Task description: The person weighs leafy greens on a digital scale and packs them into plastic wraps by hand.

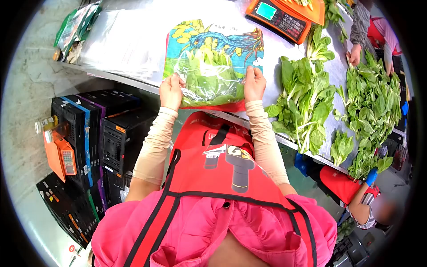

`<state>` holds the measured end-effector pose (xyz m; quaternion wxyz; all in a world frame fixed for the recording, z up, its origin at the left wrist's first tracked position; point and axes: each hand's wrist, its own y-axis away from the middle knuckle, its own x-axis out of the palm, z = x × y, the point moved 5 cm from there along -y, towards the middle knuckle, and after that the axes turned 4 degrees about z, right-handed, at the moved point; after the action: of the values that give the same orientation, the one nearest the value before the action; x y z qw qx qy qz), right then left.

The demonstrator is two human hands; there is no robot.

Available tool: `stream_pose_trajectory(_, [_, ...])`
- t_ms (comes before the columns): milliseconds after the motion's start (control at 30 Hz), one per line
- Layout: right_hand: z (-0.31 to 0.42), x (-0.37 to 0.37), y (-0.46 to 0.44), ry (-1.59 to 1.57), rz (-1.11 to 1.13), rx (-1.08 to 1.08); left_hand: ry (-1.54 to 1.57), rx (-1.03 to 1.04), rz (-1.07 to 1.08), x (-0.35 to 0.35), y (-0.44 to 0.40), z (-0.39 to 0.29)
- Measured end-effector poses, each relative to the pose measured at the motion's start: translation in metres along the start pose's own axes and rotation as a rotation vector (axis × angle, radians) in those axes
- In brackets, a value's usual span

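Observation:
A clear plastic bag [212, 86] with leafy greens inside lies in front of me at the table's near edge. The pale green leaves stick up past the bag's upper edge. My left hand [171, 92] is closed on the bag's left side, thumb against fingers. On the opposite side, my right hand [254, 84] pinches the plastic near its upper right corner. Beneath the bag is a colourful printed mat [242, 44] with a blue tree-like picture, its red edge showing at the front.
Flat clear bags [126, 44] are stacked at the left. An orange scale [281, 20] stands at the back right. Loose greens [307, 98] and a larger pile [371, 98] cover the right side, where co-workers' hands [354, 54] reach in. Black crates [120, 138] stand below left.

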<state>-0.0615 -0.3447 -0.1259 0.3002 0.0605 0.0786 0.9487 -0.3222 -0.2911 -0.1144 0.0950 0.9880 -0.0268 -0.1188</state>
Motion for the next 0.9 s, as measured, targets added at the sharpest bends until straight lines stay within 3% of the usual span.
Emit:
stream_pose_trajectory(167, [-0.003, -0.002, -0.008, 0.051, 0.026, -0.033, 0.086, -0.023, -0.005, 0.006, 0.007, -0.008])
stream_pose_trajectory(233, [0.014, 0.002, -0.003, 0.077, 0.023, -0.169, 0.102, 0.012, -0.016, 0.008, 0.008, -0.011])
stream_pose_trajectory(300, [0.017, 0.005, 0.0, 0.046, 0.043, -0.122, 0.141, 0.131, -0.079, 0.006, 0.008, -0.012])
stream_pose_trajectory(433, [0.019, 0.005, -0.001, 0.049, 0.081, -0.132, 0.169, 0.13, 0.023, 0.008, 0.008, -0.012])
stream_pose_trajectory(533, [0.01, -0.001, -0.011, -0.012, 0.109, -0.109, 0.11, 0.196, -0.035, 0.006, 0.007, -0.021])
stream_pose_trajectory(667, [0.006, 0.006, -0.015, -0.125, 0.113, -0.065, 0.24, 0.145, -0.038, 0.01, -0.001, -0.011])
stream_pose_trajectory(900, [0.01, 0.008, -0.031, 0.092, 0.122, -0.098, 0.135, 0.062, -0.057, 0.008, -0.011, -0.02])
